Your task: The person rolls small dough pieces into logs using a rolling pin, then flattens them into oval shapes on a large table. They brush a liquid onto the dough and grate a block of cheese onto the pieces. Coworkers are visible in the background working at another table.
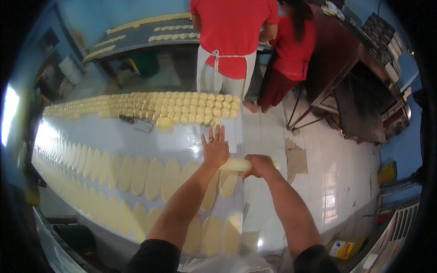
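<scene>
My right hand point(258, 166) is wrapped round a pale rolling pin point(234, 164), which lies level across the table's right edge over a flattened oval of dough point(227, 184). My left hand point(215, 149) is stretched forward with its fingers apart, palm down, close to the pin's left end. Its fingertips come near the closest ball in the block of dough balls point(182, 108); whether they touch it I cannot tell. Two long rows of flattened dough ovals point(155, 179) run leftward along the white table point(182, 142), partly hidden by my left forearm.
Beside the balls lie a flat metal scraper-like tool point(144, 126) with a dark handle and a yellow lump point(164, 123). Beyond, two people in red shirts point(234, 36) stand at another table point(136, 38) bearing dough rows. A dark metal structure point(346, 73) stands right, above tiled floor point(309, 182).
</scene>
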The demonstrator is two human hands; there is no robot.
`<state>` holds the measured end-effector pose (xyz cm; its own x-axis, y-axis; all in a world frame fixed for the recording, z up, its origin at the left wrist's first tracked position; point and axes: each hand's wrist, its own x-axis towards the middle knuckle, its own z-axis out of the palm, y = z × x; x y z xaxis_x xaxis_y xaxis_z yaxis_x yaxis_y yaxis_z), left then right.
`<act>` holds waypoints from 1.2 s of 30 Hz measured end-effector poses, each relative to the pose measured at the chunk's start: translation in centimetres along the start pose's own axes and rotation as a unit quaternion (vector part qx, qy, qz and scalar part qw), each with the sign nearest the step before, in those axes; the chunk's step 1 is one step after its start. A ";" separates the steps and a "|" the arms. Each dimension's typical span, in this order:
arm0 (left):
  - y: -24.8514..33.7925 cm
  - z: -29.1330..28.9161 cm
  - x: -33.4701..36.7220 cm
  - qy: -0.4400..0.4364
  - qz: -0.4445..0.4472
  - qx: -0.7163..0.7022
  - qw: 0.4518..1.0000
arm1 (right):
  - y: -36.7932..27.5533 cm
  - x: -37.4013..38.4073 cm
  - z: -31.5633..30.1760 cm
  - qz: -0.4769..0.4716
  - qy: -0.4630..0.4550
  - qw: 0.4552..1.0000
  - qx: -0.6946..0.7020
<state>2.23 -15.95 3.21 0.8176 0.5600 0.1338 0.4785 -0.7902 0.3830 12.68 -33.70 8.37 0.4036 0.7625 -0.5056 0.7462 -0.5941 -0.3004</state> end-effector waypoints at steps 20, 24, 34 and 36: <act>1.3 -2.3 -27.0 -0.011 0.056 0.041 0.998 | -2.4 -12.4 12.9 -0.105 0.137 0.980 -0.102; 2.4 -3.9 -30.7 -0.049 0.026 0.017 0.998 | -2.6 -13.6 12.4 -0.104 0.090 0.984 -0.114; 1.0 -3.6 -24.3 -0.033 0.053 0.012 0.998 | -1.9 -9.4 7.4 -0.018 0.033 0.998 -0.047; 0.1 -1.8 -20.5 -0.023 0.069 0.045 0.996 | -1.9 -7.7 5.8 0.012 0.014 0.999 -0.036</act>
<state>-15.09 -27.08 2.17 0.8902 0.4343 0.1376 0.3854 -0.8789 0.2809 5.11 -39.94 8.16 0.4355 0.7558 -0.4890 0.7723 -0.5928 -0.2284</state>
